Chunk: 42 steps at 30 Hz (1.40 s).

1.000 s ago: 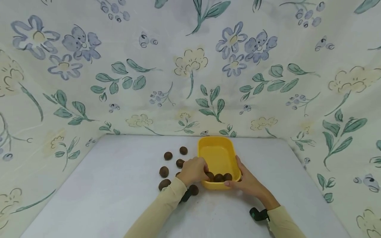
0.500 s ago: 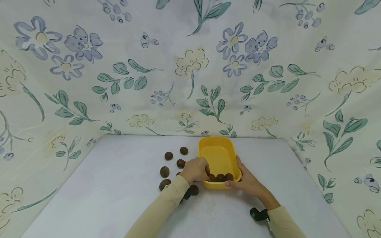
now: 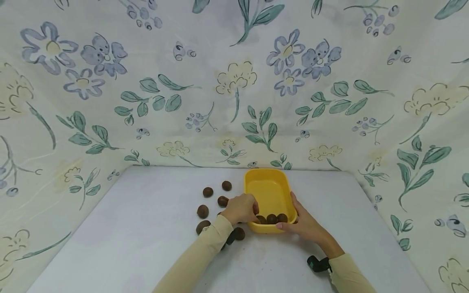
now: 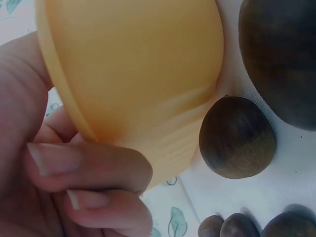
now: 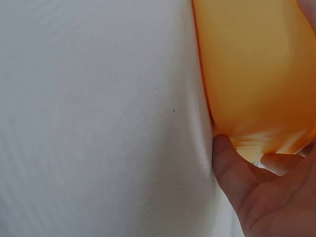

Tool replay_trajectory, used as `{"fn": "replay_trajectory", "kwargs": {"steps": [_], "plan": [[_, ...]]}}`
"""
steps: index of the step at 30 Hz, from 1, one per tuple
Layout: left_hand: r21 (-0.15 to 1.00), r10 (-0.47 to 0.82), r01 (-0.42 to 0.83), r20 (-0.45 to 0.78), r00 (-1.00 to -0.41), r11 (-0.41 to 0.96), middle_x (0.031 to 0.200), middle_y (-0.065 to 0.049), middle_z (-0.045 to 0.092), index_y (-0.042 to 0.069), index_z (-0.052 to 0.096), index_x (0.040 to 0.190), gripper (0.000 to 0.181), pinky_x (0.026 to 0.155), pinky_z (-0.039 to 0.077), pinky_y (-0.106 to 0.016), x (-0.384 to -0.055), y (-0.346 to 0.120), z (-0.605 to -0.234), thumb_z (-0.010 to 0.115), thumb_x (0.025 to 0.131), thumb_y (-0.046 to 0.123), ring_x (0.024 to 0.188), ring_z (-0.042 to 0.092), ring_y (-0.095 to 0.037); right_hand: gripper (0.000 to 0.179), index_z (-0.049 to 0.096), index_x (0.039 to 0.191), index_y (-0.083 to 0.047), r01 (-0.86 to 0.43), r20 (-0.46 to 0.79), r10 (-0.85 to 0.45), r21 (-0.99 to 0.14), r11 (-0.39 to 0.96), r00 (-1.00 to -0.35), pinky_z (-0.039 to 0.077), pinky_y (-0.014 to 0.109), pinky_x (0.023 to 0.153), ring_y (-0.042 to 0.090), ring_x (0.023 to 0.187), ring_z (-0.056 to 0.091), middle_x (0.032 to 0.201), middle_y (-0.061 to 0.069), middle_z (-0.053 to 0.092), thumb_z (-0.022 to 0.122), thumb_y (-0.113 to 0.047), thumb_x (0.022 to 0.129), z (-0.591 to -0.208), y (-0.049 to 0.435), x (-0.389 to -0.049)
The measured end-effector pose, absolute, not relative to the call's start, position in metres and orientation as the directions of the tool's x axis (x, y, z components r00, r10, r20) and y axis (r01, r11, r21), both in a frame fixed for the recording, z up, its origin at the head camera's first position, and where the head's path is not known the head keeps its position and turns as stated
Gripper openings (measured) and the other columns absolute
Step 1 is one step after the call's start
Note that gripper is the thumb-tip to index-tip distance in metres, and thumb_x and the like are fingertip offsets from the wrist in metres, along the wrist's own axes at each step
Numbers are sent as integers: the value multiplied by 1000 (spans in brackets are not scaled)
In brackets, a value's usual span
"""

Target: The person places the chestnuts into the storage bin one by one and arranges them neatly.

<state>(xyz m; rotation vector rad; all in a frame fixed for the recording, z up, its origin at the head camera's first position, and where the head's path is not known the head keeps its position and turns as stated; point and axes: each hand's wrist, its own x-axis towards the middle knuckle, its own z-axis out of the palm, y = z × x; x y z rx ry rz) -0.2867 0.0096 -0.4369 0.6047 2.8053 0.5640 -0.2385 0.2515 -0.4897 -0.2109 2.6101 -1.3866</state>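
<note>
A yellow plastic box (image 3: 269, 230) stands on the table, with 3 brown chestnuts (image 3: 272, 219) in a row along its near wall. My left hand (image 3: 239, 209) reaches over the left rim, its thumb and forefinger pinching the leftmost chestnut (image 3: 261, 220) in that row. In the left wrist view, the other fingers (image 4: 98, 165) curl outside the box wall. My right hand (image 3: 307, 224) grips the near right corner, thumb over the front rim and fingers along the right side. The right wrist view shows its fingers (image 5: 229, 163) low against the box wall.
Several loose chestnuts (image 3: 202, 211) lie left of the box, some partly hidden by the left hand and sleeve. One chestnut (image 3: 239, 234) sits close to the box's near left corner. A floral cloth (image 3: 234, 101) rises behind the white table (image 3: 146, 228).
The chestnuts inside the box have shifted slightly right along the near wall, with my left fingers following. My right hand keeps its grip on the corner.
</note>
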Motion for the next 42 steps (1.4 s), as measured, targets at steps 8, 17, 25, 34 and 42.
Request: {"fn": "replay_trajectory", "kwargs": {"steps": [8, 17, 25, 34, 42], "plan": [[495, 411, 338, -44, -910, 801, 111, 1, 78, 15, 80, 107, 35, 90, 58, -41, -278, -6, -427, 86, 83, 40, 103, 69, -21, 128, -4, 167, -17, -27, -96, -191, -831, 555, -977, 26, 63, 124, 40, 159, 22, 176, 13, 7, 83, -53, 81, -492, 250, -239], [642, 334, 341, 138, -932, 687, 104, 3, 79, 17, 80, 110, 29, 87, 58, -41, -267, -49, -405, 83, 87, 35, 101, 69, -21, 128, -4, 167, -16, -33, -89, -188, -824, 565, -978, 27, 63, 123, 41, 160, 19, 176, 14, 6, 83, -53, 81, -493, 251, -239], [705, 254, 304, 180, -950, 641, 101, 2, 79, 16, 80, 108, 24, 62, 47, -24, -256, -95, -409, 83, 88, 29, 71, 55, -13, 128, -4, 167, -18, -38, -83, -197, -839, 543, -977, 27, 62, 123, 40, 159, 22, 176, 13, 7, 84, -51, 80, -494, 251, -239], [751, 161, 261, 205, -965, 607, 101, -5, 80, 11, 79, 111, 26, 55, 43, -23, -238, -139, -417, 80, 90, 27, 65, 58, -11, 126, -4, 167, -18, -55, -71, -210, -841, 539, -975, 26, 62, 124, 38, 160, 20, 176, 11, 5, 83, -49, 82, -494, 251, -240], [751, 81, 175, 161, -984, 637, 109, -10, 79, 9, 78, 117, 36, 57, 45, -24, -227, -164, -430, 79, 91, 35, 68, 59, -10, 128, -5, 167, -16, -43, -84, -198, -826, 562, -977, 26, 62, 124, 41, 160, 18, 176, 14, 5, 83, -50, 82, -492, 251, -240]]}}
